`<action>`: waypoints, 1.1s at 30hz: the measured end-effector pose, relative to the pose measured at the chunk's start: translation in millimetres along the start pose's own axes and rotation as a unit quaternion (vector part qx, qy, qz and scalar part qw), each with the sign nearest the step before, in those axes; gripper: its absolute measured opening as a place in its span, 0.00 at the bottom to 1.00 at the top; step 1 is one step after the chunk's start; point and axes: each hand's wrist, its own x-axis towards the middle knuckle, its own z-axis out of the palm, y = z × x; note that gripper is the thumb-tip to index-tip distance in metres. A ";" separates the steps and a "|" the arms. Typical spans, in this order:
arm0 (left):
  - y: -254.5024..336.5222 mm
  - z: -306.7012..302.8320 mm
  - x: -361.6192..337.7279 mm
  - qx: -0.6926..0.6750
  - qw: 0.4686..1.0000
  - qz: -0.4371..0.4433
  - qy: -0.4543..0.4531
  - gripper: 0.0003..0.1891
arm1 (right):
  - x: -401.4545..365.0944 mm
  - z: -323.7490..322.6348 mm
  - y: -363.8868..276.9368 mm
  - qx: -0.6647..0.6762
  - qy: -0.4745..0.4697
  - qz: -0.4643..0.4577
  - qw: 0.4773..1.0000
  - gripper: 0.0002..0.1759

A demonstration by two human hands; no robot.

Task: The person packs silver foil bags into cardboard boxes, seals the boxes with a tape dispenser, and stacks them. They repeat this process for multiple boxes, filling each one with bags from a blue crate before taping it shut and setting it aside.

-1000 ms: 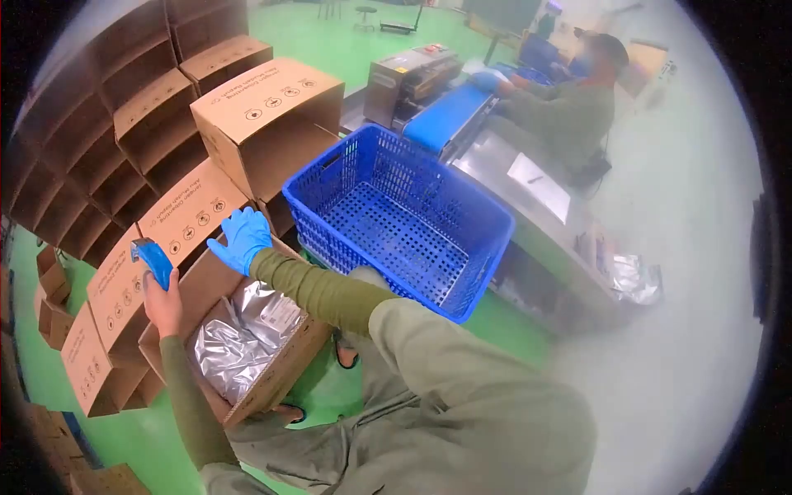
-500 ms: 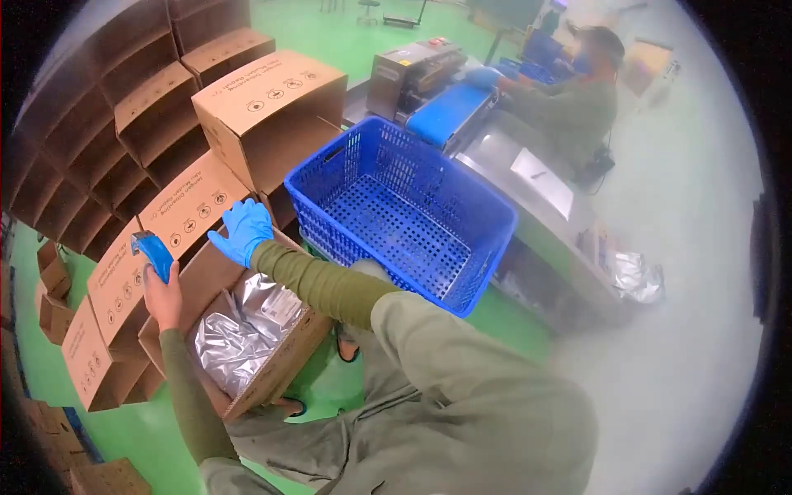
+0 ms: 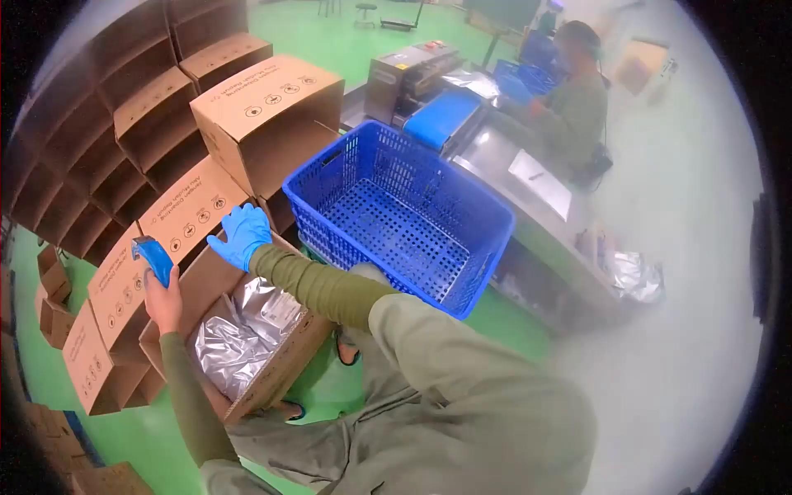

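Observation:
My left hand (image 3: 163, 302), bare, is closed around a blue hand-held tool (image 3: 156, 260) with a metallic head, held up over the edge of a cardboard box; its exact kind is not clear. In a blue glove, my right hand (image 3: 244, 237) has its fingers spread and rests at the far edge of the open cardboard box (image 3: 276, 369) before me. Crumpled silver foil bags (image 3: 235, 346) lie inside that box; one bears a pale label.
A blue perforated crate (image 3: 396, 227) stands right of the box. Beyond it are a machine with a blue conveyor belt (image 3: 443, 118), a steel table (image 3: 503, 161) and a co-worker (image 3: 569, 115). Open cartons (image 3: 268, 99) are stacked on the left. More foil bags (image 3: 634, 276) lie at right.
The co-worker has shifted and drawn their gloved hand back from the belt, where a silver bag now shows by the machine. My hands and the blue tool have barely moved.

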 end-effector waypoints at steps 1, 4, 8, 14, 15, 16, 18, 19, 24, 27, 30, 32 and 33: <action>4.1 -3.3 -1.0 0.005 1.000 -0.004 -0.007 0.32 | 0.0 -0.4 -0.6 0.003 -0.006 0.005 1.000 0.27; -5.9 6.2 5.3 0.005 1.000 0.007 -0.004 0.32 | 0.9 -2.4 -0.3 -0.002 -0.001 0.005 1.000 0.28; -8.2 9.0 2.3 -0.024 0.997 0.061 0.044 0.29 | 9.0 -22.7 -2.3 -0.039 -0.069 0.011 0.997 0.28; -3.2 4.0 -2.4 0.027 0.998 0.025 0.056 0.29 | 3.5 -4.0 -3.0 -0.046 -0.009 -0.027 0.999 0.29; -1.8 3.5 -2.6 0.019 0.998 0.027 0.059 0.30 | 4.3 -4.7 -3.2 -0.056 -0.016 -0.018 0.998 0.29; -0.3 3.6 -2.4 0.009 0.998 0.032 0.062 0.30 | 4.9 -5.9 -2.8 -0.067 -0.021 -0.006 0.997 0.29; 0.3 4.2 -1.8 0.014 0.998 0.028 0.057 0.30 | 5.1 -7.1 -1.4 -0.065 -0.025 -0.009 0.998 0.30; 0.2 3.8 -1.6 0.021 0.998 0.024 0.051 0.31 | 5.1 -7.8 -1.4 -0.061 -0.029 -0.012 0.998 0.30; -4.4 4.3 0.5 0.017 0.998 0.037 0.038 0.31 | 7.7 -23.9 -5.4 -0.029 -0.088 0.006 0.996 0.30; -2.9 2.6 2.9 0.032 0.999 0.018 0.009 0.31 | 16.0 -38.1 14.6 0.115 -0.134 -0.004 0.984 0.33; 4.2 -0.4 -1.9 -0.011 0.999 0.037 0.034 0.32 | 24.9 -59.4 75.6 0.186 0.119 0.028 0.975 0.29; 9.9 -4.6 -3.7 -0.009 0.999 0.030 0.028 0.32 | 20.5 -131.1 139.9 0.027 0.255 0.019 0.966 0.26; 10.6 -5.6 -5.5 0.000 1.000 0.016 0.025 0.32 | 19.4 -146.1 186.5 0.020 0.250 0.106 0.962 0.25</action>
